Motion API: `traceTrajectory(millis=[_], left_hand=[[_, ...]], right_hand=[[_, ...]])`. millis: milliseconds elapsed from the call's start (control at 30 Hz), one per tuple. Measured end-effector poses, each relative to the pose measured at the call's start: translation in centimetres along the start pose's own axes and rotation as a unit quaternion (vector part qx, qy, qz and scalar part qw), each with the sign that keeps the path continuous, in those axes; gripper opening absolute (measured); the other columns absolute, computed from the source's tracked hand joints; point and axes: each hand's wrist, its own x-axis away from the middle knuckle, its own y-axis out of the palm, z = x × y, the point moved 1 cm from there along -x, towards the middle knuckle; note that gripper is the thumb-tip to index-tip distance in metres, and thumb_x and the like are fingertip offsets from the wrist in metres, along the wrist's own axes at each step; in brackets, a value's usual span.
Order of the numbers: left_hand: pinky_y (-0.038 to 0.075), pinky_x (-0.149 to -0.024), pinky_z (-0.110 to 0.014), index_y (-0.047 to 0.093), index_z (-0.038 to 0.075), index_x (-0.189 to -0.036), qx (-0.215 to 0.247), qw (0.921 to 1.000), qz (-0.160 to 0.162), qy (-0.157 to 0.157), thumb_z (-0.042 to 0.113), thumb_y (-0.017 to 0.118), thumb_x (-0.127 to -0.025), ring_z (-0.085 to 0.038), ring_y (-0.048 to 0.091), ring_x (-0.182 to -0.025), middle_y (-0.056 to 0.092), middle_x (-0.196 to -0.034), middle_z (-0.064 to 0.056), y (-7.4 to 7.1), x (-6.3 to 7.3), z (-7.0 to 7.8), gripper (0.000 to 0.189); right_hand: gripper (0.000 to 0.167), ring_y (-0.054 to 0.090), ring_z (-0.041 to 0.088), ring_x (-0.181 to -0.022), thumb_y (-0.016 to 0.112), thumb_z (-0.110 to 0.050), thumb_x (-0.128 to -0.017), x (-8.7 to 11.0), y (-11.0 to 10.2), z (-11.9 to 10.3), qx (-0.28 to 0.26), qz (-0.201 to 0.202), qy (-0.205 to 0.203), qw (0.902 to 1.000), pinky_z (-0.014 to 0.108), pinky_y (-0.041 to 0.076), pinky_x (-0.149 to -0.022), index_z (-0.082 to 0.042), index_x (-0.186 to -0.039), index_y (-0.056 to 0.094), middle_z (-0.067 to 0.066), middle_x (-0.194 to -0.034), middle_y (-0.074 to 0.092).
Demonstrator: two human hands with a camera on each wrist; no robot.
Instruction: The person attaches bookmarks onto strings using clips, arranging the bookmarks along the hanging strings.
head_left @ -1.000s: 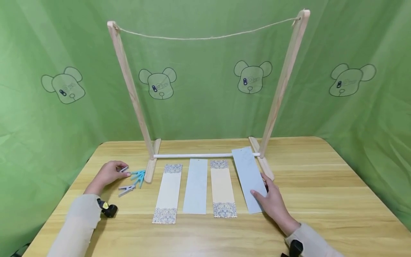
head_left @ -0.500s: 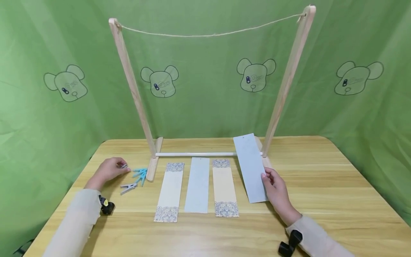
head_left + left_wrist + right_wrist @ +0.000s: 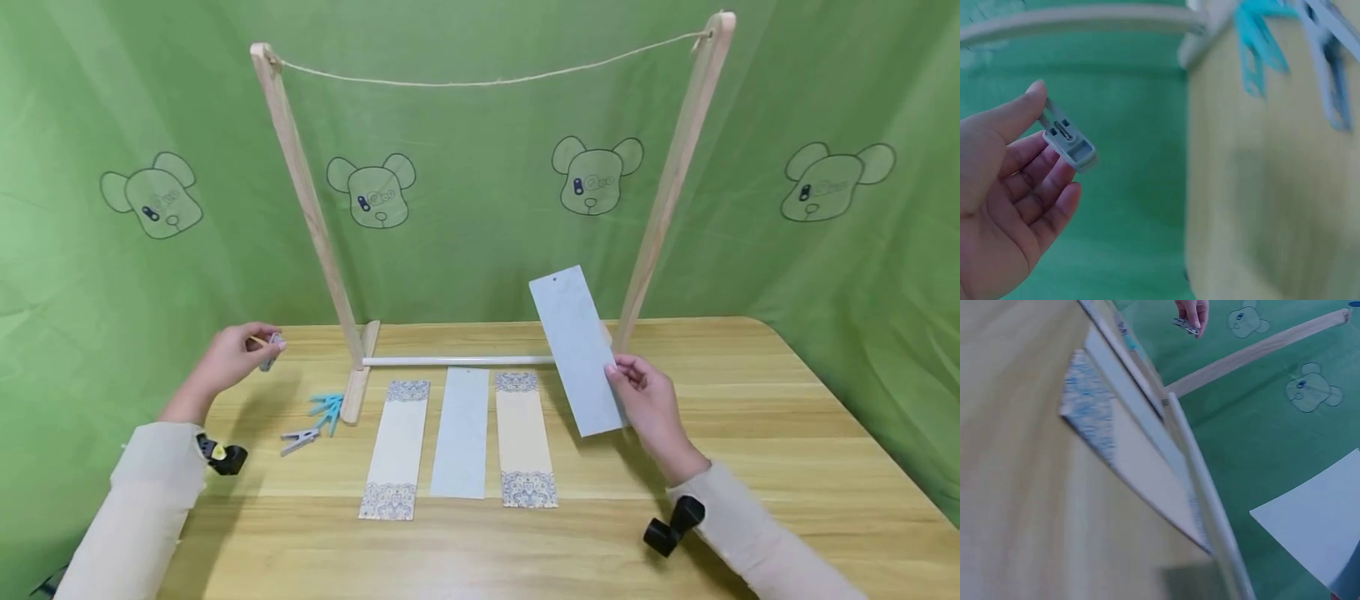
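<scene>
Here, we see the wooden table (image 3: 787, 450) bearing a row of three cards: a cream card with patterned ends (image 3: 397, 446), a plain pale-blue card (image 3: 460, 442) and a peach card with patterned ends (image 3: 523, 433). Turquoise clothespins (image 3: 327, 407) and a grey clothespin (image 3: 299, 441) lie left of them, by the foot of a wooden frame (image 3: 315, 212), whose posts carry a sagging string (image 3: 450, 84).

Our hands are well apart, both raised off the table. Our left hand (image 3: 227, 360) pinches a second grey clothespin (image 3: 1074, 145) near the left post; in the left wrist view, the thumb is extended and the other fingers bend loosely below. Our right hand (image 3: 651, 410) grips the lower right edge of a raised pale-blue card (image 3: 576, 354), thumb in front. That card leans left, its holed end uppermost, in front of the frame's white rod (image 3: 457, 361).
</scene>
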Motion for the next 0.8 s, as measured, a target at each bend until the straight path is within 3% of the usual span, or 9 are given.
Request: traceTrajectory(millis=[167, 400, 533, 667, 800], left_hand=[[0.047, -0.056, -0.022, 0.058, -0.006, -0.116, 0.005, 0.9997, 0.018, 0.016, 0.030, 0.056, -0.095, -0.017, 0.056, -0.074, 0.064, -0.096, -0.018, -0.9, -0.3, 3.1, 0.041], [0.051, -0.066, -0.023, 0.060, -0.003, -0.115, 0.018, 0.9994, -0.008, 0.029, 0.034, 0.060, -0.093, -0.020, 0.060, -0.081, 0.066, -0.095, -0.014, -1.0, -1.5, 7.6, 0.043], [0.053, -0.072, -0.020, 0.058, -0.004, -0.119, 0.073, 0.9962, -0.016, 0.044, 0.028, 0.063, -0.091, -0.022, 0.061, -0.087, 0.065, -0.102, -0.017, -1.2, -2.4, 10.7, 0.042], [0.052, -0.083, -0.021, 0.057, 0.000, -0.122, 0.144, 0.9892, -0.004, 0.029, 0.026, 0.065, -0.090, -0.015, 0.062, -0.091, 0.064, -0.109, -0.016, -1.7, -3.3, 14.1, 0.042], [0.048, -0.094, -0.028, 0.056, 0.005, -0.124, 0.173, 0.9846, -0.005, 0.021, 0.027, 0.065, -0.089, -0.011, 0.061, -0.094, 0.064, -0.113, -0.012, -2.0, -4.9, 17.2, 0.042]], right_hand=[[0.033, 0.057, -0.001, -0.078, 0.060, -0.018, -0.093, -1.5, -0.8, -2.1, -0.013, 0.014, -0.008, 0.9998, 0.011, 0.051, -0.069, 0.007, -0.114, 0.057, -0.006, -0.088, 0.064], [0.023, 0.060, 0.003, -0.077, 0.066, -0.025, -0.089, -3.1, -0.9, -4.2, -0.050, 0.028, 0.011, 0.9983, 0.015, 0.054, -0.066, -0.010, -0.106, 0.064, -0.013, -0.084, 0.063], [0.013, 0.060, 0.004, -0.075, 0.070, -0.020, -0.086, -4.1, -0.7, -5.4, -0.085, 0.038, 0.006, 0.9956, 0.014, 0.053, -0.065, -0.015, -0.098, 0.067, -0.011, -0.081, 0.064], [0.010, 0.059, 0.004, -0.071, 0.072, -0.016, -0.084, -5.2, -0.6, -6.8, -0.109, 0.051, -0.006, 0.9927, 0.013, 0.052, -0.062, -0.015, -0.094, 0.069, -0.010, -0.078, 0.065], [0.011, 0.061, 0.004, -0.069, 0.074, -0.015, -0.082, -6.3, -0.3, -8.1, -0.142, 0.051, -0.014, 0.9884, 0.013, 0.052, -0.060, -0.014, -0.093, 0.071, -0.009, -0.076, 0.067]])
